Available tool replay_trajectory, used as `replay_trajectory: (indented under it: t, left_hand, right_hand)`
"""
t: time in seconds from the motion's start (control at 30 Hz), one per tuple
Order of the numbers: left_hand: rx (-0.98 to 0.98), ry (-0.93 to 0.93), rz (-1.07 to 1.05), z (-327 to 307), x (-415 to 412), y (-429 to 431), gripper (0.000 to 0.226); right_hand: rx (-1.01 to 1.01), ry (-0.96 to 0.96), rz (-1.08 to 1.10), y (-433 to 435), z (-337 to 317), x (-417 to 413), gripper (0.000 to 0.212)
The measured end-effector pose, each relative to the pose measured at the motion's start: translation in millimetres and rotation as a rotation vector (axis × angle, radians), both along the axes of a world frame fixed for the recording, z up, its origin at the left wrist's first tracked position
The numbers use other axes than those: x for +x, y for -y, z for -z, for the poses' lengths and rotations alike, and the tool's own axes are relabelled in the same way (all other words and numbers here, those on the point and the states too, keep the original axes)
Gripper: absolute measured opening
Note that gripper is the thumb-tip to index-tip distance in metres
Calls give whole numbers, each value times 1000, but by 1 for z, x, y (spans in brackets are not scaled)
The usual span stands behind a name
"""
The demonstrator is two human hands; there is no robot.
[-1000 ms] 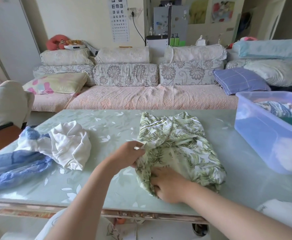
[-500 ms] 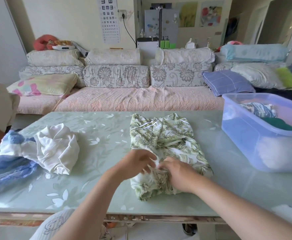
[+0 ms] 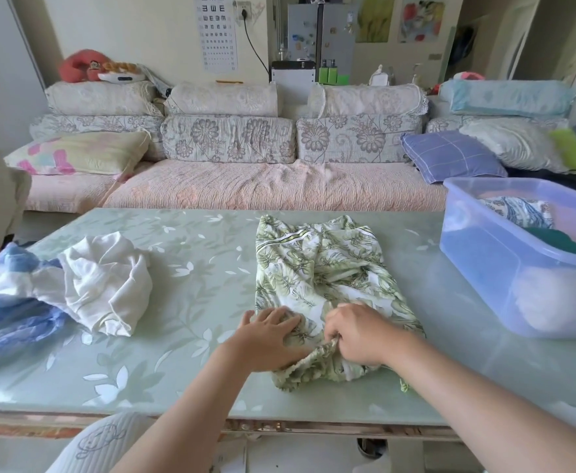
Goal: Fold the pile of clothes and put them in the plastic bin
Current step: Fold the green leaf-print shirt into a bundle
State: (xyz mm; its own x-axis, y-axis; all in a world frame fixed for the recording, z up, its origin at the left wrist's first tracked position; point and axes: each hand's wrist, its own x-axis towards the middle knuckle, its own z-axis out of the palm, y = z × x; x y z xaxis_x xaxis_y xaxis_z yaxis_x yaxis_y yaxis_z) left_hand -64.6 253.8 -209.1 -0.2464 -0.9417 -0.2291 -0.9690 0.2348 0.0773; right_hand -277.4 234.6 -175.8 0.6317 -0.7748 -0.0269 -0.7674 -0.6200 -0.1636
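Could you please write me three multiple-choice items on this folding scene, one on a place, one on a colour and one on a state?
1. Where is the plastic bin relative to the leaf-print garment?
A. To the person's left of it.
B. To the person's right of it, on the table.
C. On the floor.

2. What colour is that garment's leaf print?
A. Green.
B. Red.
C. Black.

3. What is the right hand doing?
A. Hanging off the table.
B. Reaching into the bin.
C. Pinching a bunched edge of the garment.

Answers:
1 B, the bin stands at the table's right end.
2 A, green leaves cover pale cloth.
3 C, its fingers curl round gathered fabric, while the left hand lies flat on the garment beside it.
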Motion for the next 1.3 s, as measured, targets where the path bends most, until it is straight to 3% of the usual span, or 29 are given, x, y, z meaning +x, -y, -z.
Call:
replay_trajectory:
  t: [0.07, 0.13, 0.2, 0.3, 0.43, 0.63, 0.83, 0.97, 1.07, 1.2, 1.3]
  left_hand:
    - [-25, -11, -10, -8, 1, 9, 76]
    - [-142, -156, -34, -15, 4, 21, 51]
    - [-288, -267, -14, -19, 6, 39, 29]
    - [-416, -372, -26, -18, 8, 70, 22]
    - [-440, -369, -63, -14, 11, 105, 42]
    - [-340, -300, -13, -10, 18, 144, 57]
    - [-341, -347, -31, 4, 23, 162, 70]
    - [-376, -351, -8, 13, 26, 167, 78]
    - [-377, -377, -13, 20, 31, 170, 88]
    - [-307, -308, 21, 25, 25, 167, 103]
    - [-179, -188, 36, 28, 20, 164, 114]
  right_hand:
    - [133, 25, 49, 2, -2, 4, 53]
    - [177, 113, 115, 10, -6, 9, 53]
    - [158, 250, 195, 26, -9, 14, 48]
    - [46, 383, 284, 59, -13, 19, 41]
    - [-44, 334, 300, 109, -7, 26, 33]
    - [38, 409, 425, 182, 3, 43, 30]
    - [152, 363, 500, 239, 11, 63, 55]
    - [143, 281, 507, 263, 17, 77, 61]
    - [56, 300, 550, 278, 17, 81, 51]
    - [-269, 282, 545, 290, 8, 80, 43]
    - [-175, 46, 503, 295, 8, 80, 49]
